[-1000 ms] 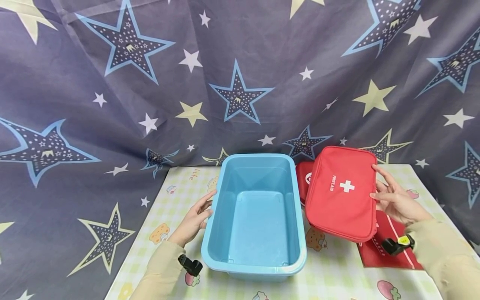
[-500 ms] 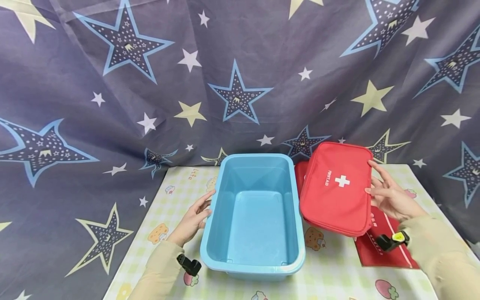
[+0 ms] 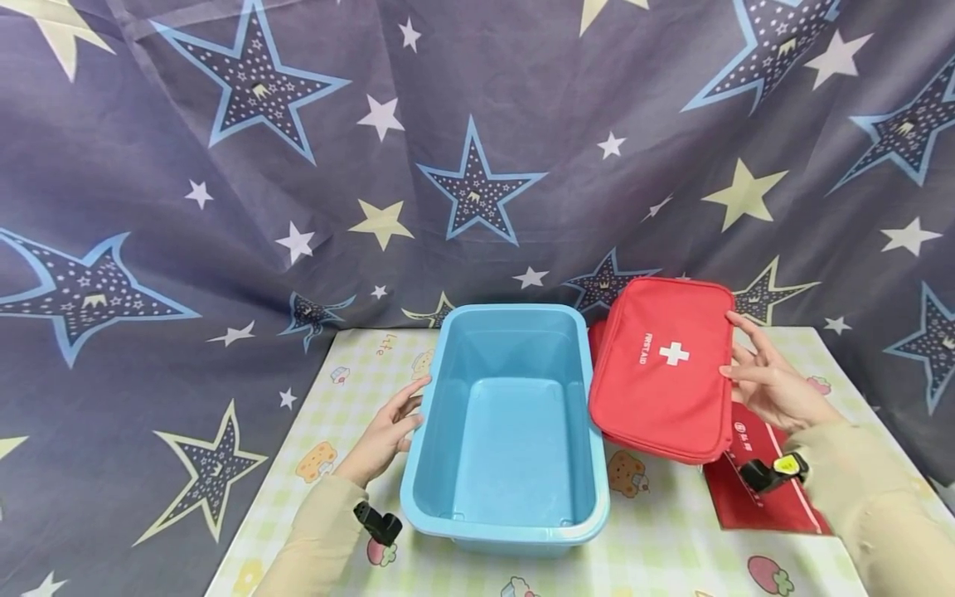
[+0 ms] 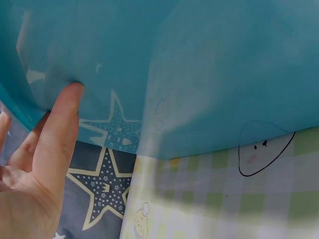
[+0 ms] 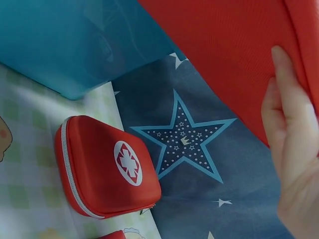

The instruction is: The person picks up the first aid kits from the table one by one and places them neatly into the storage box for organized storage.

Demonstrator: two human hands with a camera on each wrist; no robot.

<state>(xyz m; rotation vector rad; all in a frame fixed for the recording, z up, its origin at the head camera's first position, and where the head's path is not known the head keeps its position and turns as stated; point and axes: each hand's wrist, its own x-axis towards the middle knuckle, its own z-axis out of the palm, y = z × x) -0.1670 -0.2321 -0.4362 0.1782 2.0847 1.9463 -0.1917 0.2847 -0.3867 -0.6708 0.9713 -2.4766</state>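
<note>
Above the table's right side, the right hand [image 3: 768, 385] grips the red first-aid bag [image 3: 664, 369] by its edge — tilted, just beside the blue bin [image 3: 511, 431], apparently clear of its rim. The left hand [image 3: 384, 435], fingers straight, presses the bin's wall. Level the bag over the opening — steady the bin meanwhile.

Table [image 3: 351, 390] covered with a pale green-and-white checked cloth printed with small cartoon figures. Resting directly on it: a blue plastic bin [image 3: 515, 431], open side up, immediately right of the left hand [image 3: 384, 435], whose fingers touch its outer wall; a small red zip case [image 5: 107, 174] bearing a white cross emblem, beyond the bin's far right corner; and a flat red item [image 3: 768, 493] below and just in front of the right hand [image 3: 772, 390].
</note>
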